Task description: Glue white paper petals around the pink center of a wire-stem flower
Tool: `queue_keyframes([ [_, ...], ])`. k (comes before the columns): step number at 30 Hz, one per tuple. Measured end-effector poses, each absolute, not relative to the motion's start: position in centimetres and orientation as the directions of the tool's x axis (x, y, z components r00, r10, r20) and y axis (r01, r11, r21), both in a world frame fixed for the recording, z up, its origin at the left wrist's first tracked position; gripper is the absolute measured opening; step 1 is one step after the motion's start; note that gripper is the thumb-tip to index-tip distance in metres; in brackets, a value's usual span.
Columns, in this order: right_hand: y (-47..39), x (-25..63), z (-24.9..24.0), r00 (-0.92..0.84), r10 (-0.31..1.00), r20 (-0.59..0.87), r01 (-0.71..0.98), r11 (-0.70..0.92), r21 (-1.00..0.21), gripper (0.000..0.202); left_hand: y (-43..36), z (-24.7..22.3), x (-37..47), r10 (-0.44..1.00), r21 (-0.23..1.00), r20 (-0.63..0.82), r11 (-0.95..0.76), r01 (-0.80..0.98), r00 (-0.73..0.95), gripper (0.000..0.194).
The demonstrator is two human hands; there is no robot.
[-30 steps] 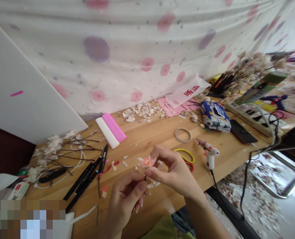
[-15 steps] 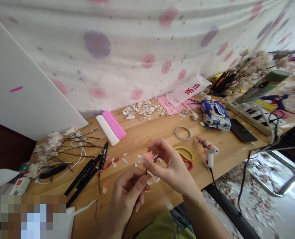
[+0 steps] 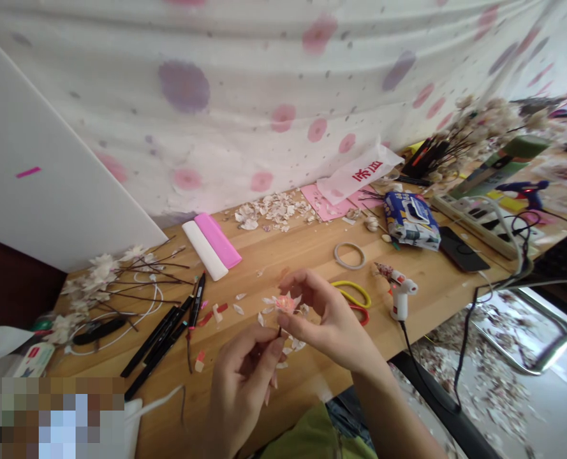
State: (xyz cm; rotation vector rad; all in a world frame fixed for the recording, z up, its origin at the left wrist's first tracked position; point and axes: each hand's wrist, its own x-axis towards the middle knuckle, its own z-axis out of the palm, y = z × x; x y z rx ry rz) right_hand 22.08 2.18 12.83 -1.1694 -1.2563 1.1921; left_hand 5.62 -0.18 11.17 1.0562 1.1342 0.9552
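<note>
Two bare hands work close together above the wooden surface (image 3: 287,252). A small pink flower (image 3: 287,303) with pale outer petals is between them, held up off the wood near the front edge. The left hand (image 3: 249,373) has its grip pinched around the dark stem (image 3: 279,332) just below the bloom, thumb against the forefinger. The right hand (image 3: 322,319) curves about the bloom from the other side, its thumb touching the lower part and its fingers bent behind; whether this grip is pressing on a petal, I cannot tell.

Loose pale petals (image 3: 238,309) lie beside the hands. Partly behind the right hand are yellow and red handle loops (image 3: 354,288), and farther right a white glue gun (image 3: 400,301) stands upright, its cord running off the edge. A pale ring (image 3: 349,267) lies flat near them.

To the left rest black pens (image 3: 148,342), and beyond these a white roll (image 3: 205,250) touches a pink roll (image 3: 217,241). Blossom branches (image 3: 104,274) lie at far left. Toward the back are a heap of petals (image 3: 273,210), a blue packet (image 3: 412,220) and a dark phone (image 3: 463,248) beside it.
</note>
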Motion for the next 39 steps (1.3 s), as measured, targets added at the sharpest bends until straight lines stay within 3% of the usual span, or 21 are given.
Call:
queue_keyframes([
  [6,1.8,22.1,12.7,0.000,0.993,0.121,0.071,0.120,-0.990,0.029,-0.2,10.5,5.6,0.971,0.979,-0.187,0.196,-0.050,0.152,0.025],
  [12,0.9,21.6,12.6,0.091,0.951,0.297,0.212,0.273,-0.938,0.050,0.3,9.6,5.1,0.982,0.990,0.123,-0.131,0.053,0.141,0.013],
  [17,0.4,21.0,12.6,0.133,0.891,0.435,0.322,0.376,-0.869,0.059,0.5,9.5,4.9,0.970,0.970,0.225,-0.232,0.076,0.092,0.007],
  [20,0.5,20.6,12.6,0.143,0.829,0.541,0.413,0.447,-0.793,0.058,0.1,9.8,5.3,0.987,0.989,0.146,-0.144,-0.025,0.066,0.007],
  [24,0.9,20.3,12.3,0.144,0.730,0.668,0.544,0.505,-0.670,0.056,-0.4,10.6,6.1,0.997,0.988,-0.081,0.080,-0.131,-0.001,0.017],
  [30,0.9,20.2,12.0,0.144,0.733,0.665,0.565,0.491,-0.663,0.057,-0.4,11.8,6.3,0.977,0.964,-0.215,0.211,-0.159,-0.007,0.019],
  [33,0.8,20.0,11.7,0.161,0.778,0.607,0.485,0.474,-0.735,0.057,-0.4,11.9,6.2,0.972,0.959,-0.234,0.229,-0.164,-0.009,0.018],
  [39,1.4,20.1,10.8,0.166,0.924,0.345,0.129,0.327,-0.936,0.050,-0.3,12.1,6.0,0.958,0.935,-0.283,0.285,-0.211,0.038,0.023],
])
